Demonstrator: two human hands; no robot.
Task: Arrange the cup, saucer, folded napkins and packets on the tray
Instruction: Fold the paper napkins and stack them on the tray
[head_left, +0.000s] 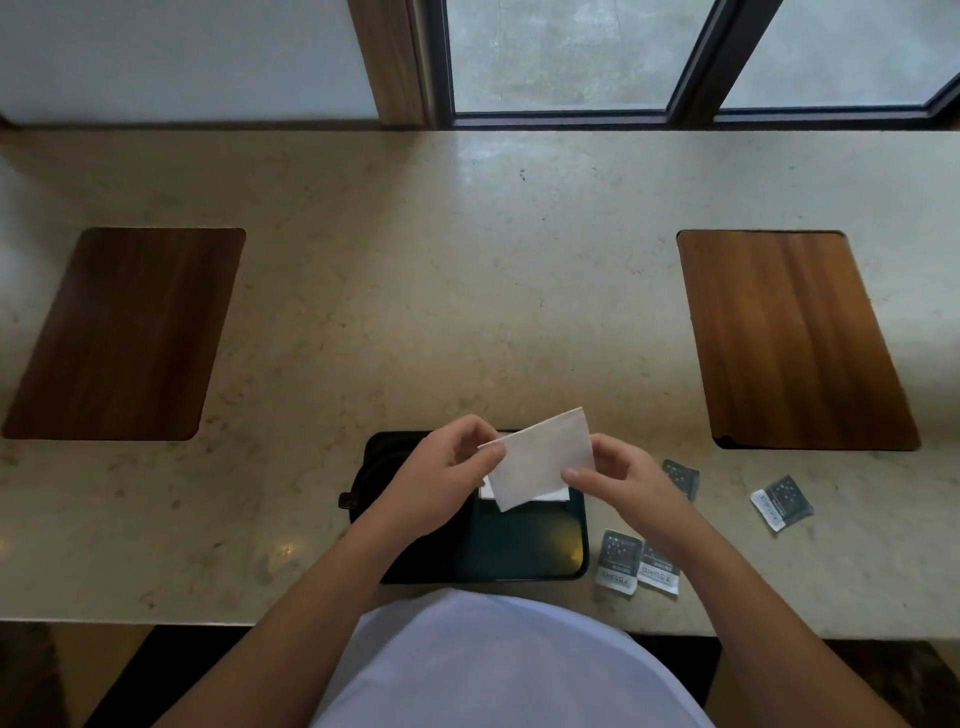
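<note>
Both hands hold one white folded paper napkin (540, 460) above the black rectangular tray (524, 545) at the counter's near edge. The left hand (441, 467) has its grip pinched on the napkin's left edge; the right hand (618, 475) pinches the right edge, apparently to square the fold. Another white napkin (488, 491) lies on the tray beneath. Dark sachet packets (636, 566) wait on the beige stone counter (415, 260), right of the tray. Cup and saucer are largely hidden.
</note>
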